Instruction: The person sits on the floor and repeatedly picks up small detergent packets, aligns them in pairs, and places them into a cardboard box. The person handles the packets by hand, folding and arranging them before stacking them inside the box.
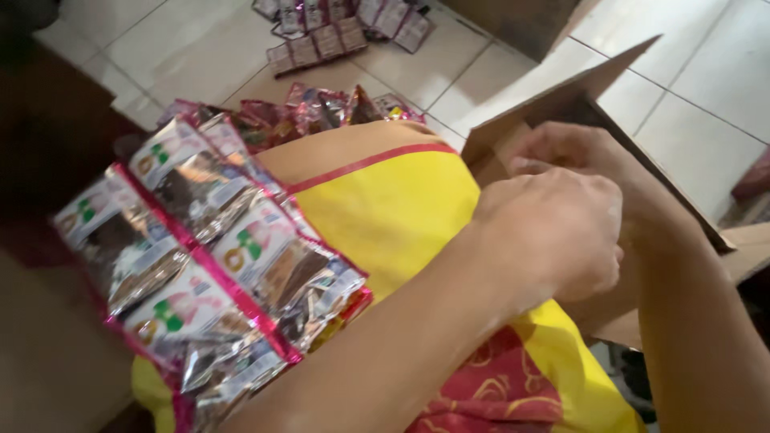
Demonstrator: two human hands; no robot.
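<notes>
Two hands, left hand (553, 232) fisted and right hand (561, 148), grip a cardboard box flap (561, 96); steady, even pressure suits it, sachet strips (208, 265) draped alongside.

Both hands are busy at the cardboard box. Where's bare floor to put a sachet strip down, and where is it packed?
Bare tile lies at upper right, beyond the cardboard box flap; another bare patch sits upper left, beside the far sachet strips. Crowded: the sachet pile past the lap, the strips on the yellow cloth, and the box where left hand and right hand work.
</notes>
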